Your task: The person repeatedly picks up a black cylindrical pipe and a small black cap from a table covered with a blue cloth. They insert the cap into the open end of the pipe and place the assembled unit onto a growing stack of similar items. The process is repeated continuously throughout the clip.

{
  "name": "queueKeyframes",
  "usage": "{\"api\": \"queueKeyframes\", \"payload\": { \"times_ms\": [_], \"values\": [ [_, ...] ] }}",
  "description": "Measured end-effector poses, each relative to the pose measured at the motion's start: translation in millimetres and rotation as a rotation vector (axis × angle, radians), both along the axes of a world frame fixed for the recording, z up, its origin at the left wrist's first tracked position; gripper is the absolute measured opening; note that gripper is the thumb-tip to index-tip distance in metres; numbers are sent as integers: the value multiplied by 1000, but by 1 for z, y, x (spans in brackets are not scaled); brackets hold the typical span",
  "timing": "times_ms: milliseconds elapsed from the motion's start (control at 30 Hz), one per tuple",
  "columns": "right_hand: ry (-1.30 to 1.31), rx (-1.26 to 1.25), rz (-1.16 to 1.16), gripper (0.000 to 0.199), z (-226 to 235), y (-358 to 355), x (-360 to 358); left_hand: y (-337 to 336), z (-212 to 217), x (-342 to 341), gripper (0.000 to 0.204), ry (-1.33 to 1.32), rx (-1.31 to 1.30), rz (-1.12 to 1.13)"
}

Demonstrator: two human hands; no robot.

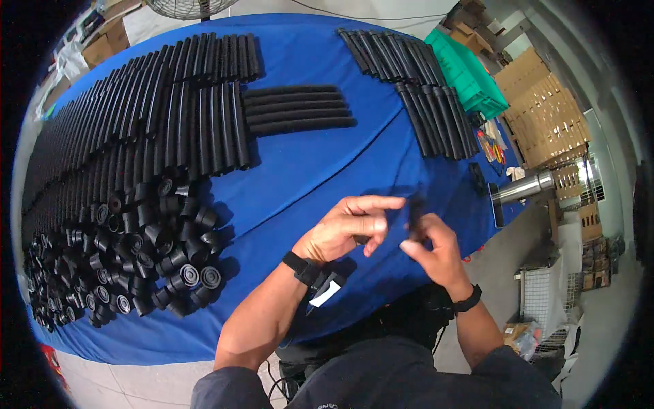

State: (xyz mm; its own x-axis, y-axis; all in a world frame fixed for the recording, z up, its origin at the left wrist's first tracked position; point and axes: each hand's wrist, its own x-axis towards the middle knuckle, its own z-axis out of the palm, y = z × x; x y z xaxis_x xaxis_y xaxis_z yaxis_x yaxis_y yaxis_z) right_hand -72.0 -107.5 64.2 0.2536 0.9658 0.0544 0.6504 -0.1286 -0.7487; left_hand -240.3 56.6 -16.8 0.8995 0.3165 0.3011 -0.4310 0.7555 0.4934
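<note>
My right hand (436,251) is closed on a small black piece (416,210), which stands up from the fingers and is too blurred to name. Just left of it, my left hand (349,228) points its index finger at that piece, almost touching or touching it. The left hand's other fingers are loosely bent and apart; a dark spot shows between them, which I cannot make out. Both hands are above the near part of the blue-covered table (300,174). A heap of black round caps (143,252) with ringed ends lies to the left.
Rows of black tubes (204,126) fill the far left, with several foam-like black tubes (300,109) lying crosswise beside them. More black tubes with collars (436,119) lie far right, near a green crate (466,75). A metal cylinder (524,187) stands out at the right edge.
</note>
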Motion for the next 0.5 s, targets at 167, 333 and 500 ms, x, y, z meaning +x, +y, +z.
{"api": "queueKeyframes", "payload": {
  "times_ms": [167,333,500],
  "values": [
    [1094,310,-290,18,2,3,15,5,-4,7,41,328,111,92],
    [1665,218,-566,17,-50,-8,9,-6,14,3,62,325,317,-39],
    [1728,141,-472,19,-44,1,-10,-4,8,4,54,295,285,-29]
  ]
}}
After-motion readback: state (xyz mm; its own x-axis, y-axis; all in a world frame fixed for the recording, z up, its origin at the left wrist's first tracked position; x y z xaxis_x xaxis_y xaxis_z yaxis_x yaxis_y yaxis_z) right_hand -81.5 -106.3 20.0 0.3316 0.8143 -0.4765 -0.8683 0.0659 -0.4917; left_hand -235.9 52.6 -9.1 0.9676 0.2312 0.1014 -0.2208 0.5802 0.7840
